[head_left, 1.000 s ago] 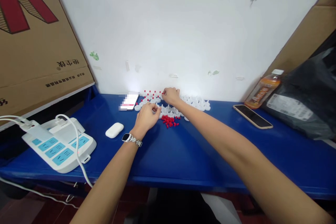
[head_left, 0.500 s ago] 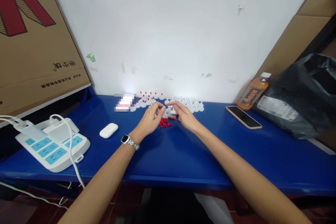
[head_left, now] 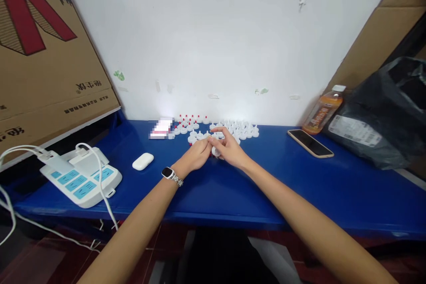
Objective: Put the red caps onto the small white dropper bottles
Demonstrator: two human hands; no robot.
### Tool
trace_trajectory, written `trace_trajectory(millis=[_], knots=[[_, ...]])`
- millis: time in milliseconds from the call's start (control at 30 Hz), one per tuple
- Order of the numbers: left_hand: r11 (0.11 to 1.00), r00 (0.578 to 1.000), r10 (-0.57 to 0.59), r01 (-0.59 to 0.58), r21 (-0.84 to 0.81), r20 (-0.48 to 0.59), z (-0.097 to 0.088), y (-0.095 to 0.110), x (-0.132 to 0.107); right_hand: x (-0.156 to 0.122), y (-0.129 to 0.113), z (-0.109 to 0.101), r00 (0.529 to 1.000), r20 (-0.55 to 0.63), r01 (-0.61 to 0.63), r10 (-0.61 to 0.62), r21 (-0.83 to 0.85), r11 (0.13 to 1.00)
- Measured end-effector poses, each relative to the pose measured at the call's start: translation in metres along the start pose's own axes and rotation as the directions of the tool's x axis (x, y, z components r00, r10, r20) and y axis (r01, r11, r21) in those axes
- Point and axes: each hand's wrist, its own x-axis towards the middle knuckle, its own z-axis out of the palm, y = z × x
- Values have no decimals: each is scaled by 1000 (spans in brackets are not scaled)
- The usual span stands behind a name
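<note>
My right hand (head_left: 232, 150) is closed on a white round cap (head_left: 215, 151), held low over the table with its wide side toward me. Meeting it at the fingertips is my left hand (head_left: 199, 153), whose fingers are pressed together. Anything pinched in the left fingers is hidden. Bits of small red pieces (head_left: 191, 144) peek out around the left hand, which covers most of their pile. Behind both hands stand several white spouted caps (head_left: 244, 131) without red tips. Farther left are several white caps with red tips (head_left: 183, 129).
A blue table (head_left: 259, 191) runs along a white wall. On the left are a power strip (head_left: 83, 186) with cables and a white earbud case (head_left: 143, 161). A phone (head_left: 310, 143), an orange drink bottle (head_left: 322, 113) and a black plastic bag (head_left: 372, 115) lie right.
My hands have come together and lowered over the red pieces. The white cap in my right hand has tilted, its wide side now facing me. The view has shifted slightly.
</note>
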Motion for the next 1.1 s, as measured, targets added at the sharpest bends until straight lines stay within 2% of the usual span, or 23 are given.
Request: trace_trajectory(millis=[100, 233, 333, 433, 533, 700, 800, 900, 967, 1033, 1100], knots=[[1000, 999, -22, 23, -16, 43, 0, -1, 1, 1, -2, -1, 998, -63, 28, -28, -4, 1000], [993, 1000, -16, 19, -115, 24, 1, 2, 1, 5, -1, -2, 985, -165, 54, -53, 0, 999], [987, 1000, -7, 6, -159, -2, 0, 2, 2, 7, 3, -2, 981, -186, 66, -64, 6, 998], [991, 997, 18, -28, -133, -76, -4, 1, 3, 6, 6, -2, 993, -98, 60, -66, -56, 997], [990, 998, 17, -25, -136, -64, -9, 1, 2, 4, 6, -4, 998, 2, 70, -71, -102, 992], [984, 998, -18, 9, -177, -52, -11, 3, -1, 4, 1, -9, 992, 106, 62, -61, -11, 998], [984, 996, 11, -26, -174, -83, -10, 4, 1, 3, -5, -10, 987, 145, 78, -76, -12, 997], [978, 988, 28, -58, -201, -150, -12, 0, 5, -1, -11, -11, 981, 98, 183, -167, -192, 964], [967, 972, -28, -34, -254, -234, -18, -7, 7, -6, -14, -13, 970, 64, 240, -233, -372, 897], [955, 933, -100, -7, -295, -345, -25, -15, 7, -9, -14, -16, 965, 37, 244, -259, -481, 842], [972, 923, -88, -3, -235, -375, -31, -21, 6, -10, -11, -20, 967, -12, 211, -254, -516, 830]])
